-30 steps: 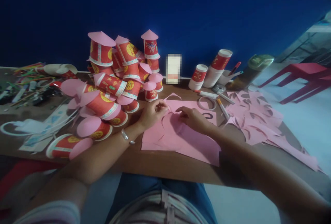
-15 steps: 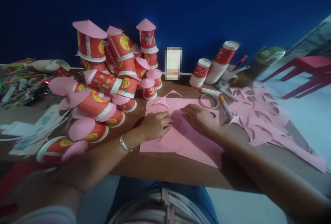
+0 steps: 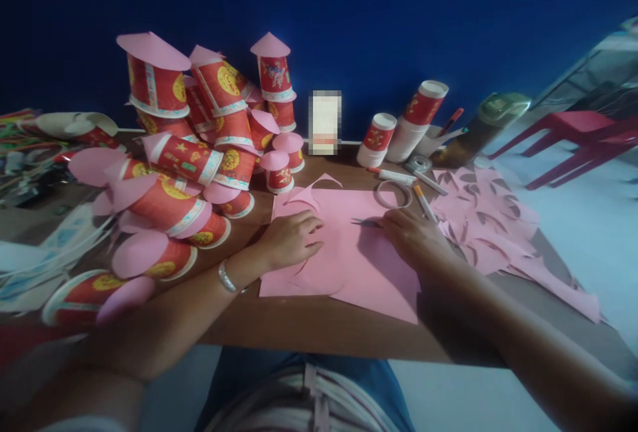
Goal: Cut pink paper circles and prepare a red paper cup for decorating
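My right hand (image 3: pixel 411 229) is closed around a small pair of scissors (image 3: pixel 366 222), whose blades point left above the pink paper sheets (image 3: pixel 373 272). The handles are hidden in my fingers. My left hand (image 3: pixel 294 239) lies on the left part of the paper, thumb and fingers apart, holding nothing that I can see. Under and below it a curved cut edge shows in the paper. A curved pink offcut (image 3: pixel 312 196) stands up just beyond its fingertips. A roll of tape (image 3: pixel 393 194) lies behind my right hand.
Red paper-cup lanterns (image 3: pixel 199 163) with pink cone tops are piled at left. Pink scraps (image 3: pixel 491 219) spread at right, near an orange marker (image 3: pixel 423 201). Stacked cups (image 3: pixel 377 139) and a bottle (image 3: pixel 486 129) stand behind. A red stool (image 3: pixel 578 129) is beyond the table.
My right hand has drawn back to the right with the scissors, showing their blades. My left hand's thumb and fingers have parted. The whole view has shifted slightly.
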Available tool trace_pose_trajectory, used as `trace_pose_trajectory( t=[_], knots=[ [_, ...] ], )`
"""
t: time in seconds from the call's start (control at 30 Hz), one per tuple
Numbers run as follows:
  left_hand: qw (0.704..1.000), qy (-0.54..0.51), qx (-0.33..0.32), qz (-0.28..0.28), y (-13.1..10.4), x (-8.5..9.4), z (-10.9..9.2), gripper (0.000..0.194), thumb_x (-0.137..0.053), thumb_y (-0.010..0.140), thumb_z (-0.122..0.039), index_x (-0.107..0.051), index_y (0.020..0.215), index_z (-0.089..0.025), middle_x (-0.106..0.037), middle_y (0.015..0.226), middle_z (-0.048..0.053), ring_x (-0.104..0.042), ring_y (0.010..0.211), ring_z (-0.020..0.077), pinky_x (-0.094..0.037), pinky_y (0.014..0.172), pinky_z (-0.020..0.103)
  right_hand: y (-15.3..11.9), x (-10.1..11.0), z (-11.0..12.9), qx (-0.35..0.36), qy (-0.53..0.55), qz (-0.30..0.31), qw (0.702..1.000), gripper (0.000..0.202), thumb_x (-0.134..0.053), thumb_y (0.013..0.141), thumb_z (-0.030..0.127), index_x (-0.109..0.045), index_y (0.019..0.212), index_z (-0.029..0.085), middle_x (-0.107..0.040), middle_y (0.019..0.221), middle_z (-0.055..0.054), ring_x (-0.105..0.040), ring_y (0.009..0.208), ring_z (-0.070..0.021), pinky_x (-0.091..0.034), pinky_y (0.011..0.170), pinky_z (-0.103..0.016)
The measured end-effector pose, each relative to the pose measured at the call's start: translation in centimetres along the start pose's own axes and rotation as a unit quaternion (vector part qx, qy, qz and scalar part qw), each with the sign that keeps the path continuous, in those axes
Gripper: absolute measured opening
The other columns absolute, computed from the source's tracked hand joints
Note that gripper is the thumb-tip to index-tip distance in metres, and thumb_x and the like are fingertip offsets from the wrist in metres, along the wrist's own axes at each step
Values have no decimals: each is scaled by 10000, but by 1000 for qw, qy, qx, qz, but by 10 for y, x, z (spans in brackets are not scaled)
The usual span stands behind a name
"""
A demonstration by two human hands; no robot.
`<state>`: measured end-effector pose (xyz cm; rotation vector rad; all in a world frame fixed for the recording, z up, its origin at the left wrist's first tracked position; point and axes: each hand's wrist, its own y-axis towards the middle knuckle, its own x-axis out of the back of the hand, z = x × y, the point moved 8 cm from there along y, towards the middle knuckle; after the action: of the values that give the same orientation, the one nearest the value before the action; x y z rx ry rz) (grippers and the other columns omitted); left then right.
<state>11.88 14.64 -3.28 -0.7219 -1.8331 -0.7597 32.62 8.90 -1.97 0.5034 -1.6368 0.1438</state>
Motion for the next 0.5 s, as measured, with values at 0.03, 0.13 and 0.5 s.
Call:
trace_pose_trajectory(
  t=[0.03,0.13,0.5],
  knots=[
    [1000,-3,-1,-2,0,0,0,282,-739,866,-321,-667,1100,-182,-757,1080,58,-727,972,235,-580,788,352,-1,2,-2,-4,-2,3,1000,261,-494,1012,124,-729,908,171,-696,920,-96,-617,877,-215,-447,708,-310],
    [1000,-17,-14,-23,0,3,-1,260,-756,850,-296,-667,1063,-176,-752,997,45,-722,868,204,-567,739,326,-1,11,-10,-20,1,-3,1000,235,-540,999,179,-719,847,171,-692,909,-93,-616,846,-203,-403,650,-301],
    [941,-106,-128,-293,-13,54,-18,200,-603,916,-108,-542,746,-195,-599,672,-23,-534,592,97,-429,579,226,20,16,-53,-155,-8,-35,987,298,-492,1009,268,-767,1118,223,-744,1013,-94,-648,940,-240,-383,675,-306]
  ],
)
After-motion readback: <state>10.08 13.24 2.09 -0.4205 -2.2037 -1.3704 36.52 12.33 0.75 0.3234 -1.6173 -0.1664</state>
